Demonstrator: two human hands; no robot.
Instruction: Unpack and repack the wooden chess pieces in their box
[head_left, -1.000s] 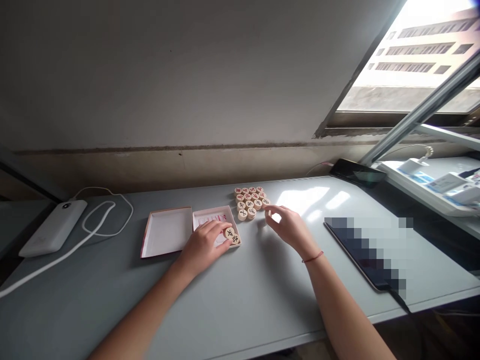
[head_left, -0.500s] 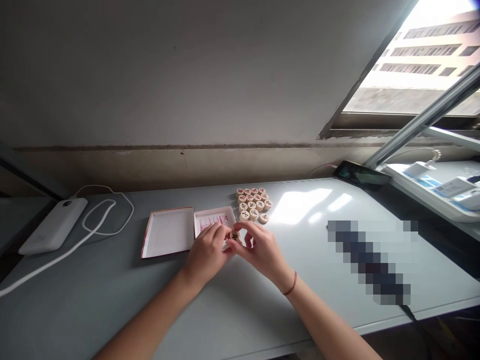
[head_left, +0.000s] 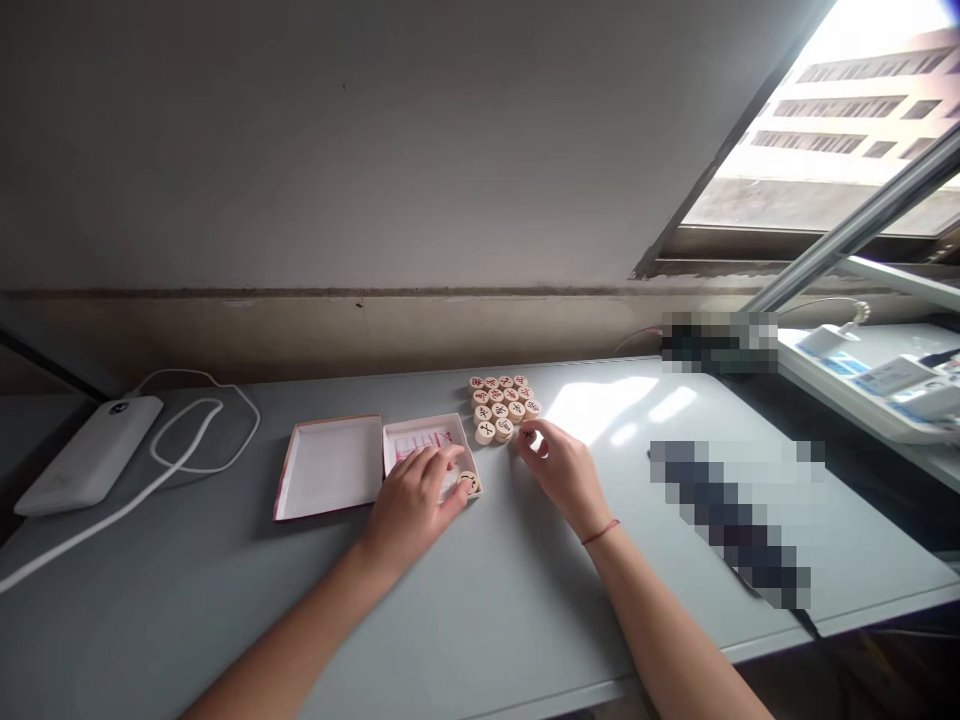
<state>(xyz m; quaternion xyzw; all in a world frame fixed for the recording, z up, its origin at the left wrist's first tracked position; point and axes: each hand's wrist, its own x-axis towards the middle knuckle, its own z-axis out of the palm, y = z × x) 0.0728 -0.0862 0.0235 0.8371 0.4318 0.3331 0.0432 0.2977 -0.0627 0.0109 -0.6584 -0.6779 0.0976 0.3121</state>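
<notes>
My left hand (head_left: 414,505) rests over the shallow white box (head_left: 391,450), its fingers and thumb apart. A Chinese chess piece (head_left: 469,482) with a dark character lies in the near right corner of that box, beside my left thumb. To the right, my right hand (head_left: 564,474) pinches another Chinese chess piece (head_left: 529,437) between thumb and forefinger at the near right of a group. The grouped Chinese chess pieces (head_left: 496,396) stand in rows and stacks behind the box, with red characters at the back and dark ones in front.
Left of the box lies an open box lid (head_left: 330,465). A white power bank (head_left: 90,455) with a white cable (head_left: 135,515) is at the far left. Pixelated dark objects are on the right, near a white tray (head_left: 862,385) of small boxes. A wall borders the table's back.
My right hand has left the box and moved right to a chess piece beside the group. My left fingers have spread, and a piece now shows in the box's near corner.
</notes>
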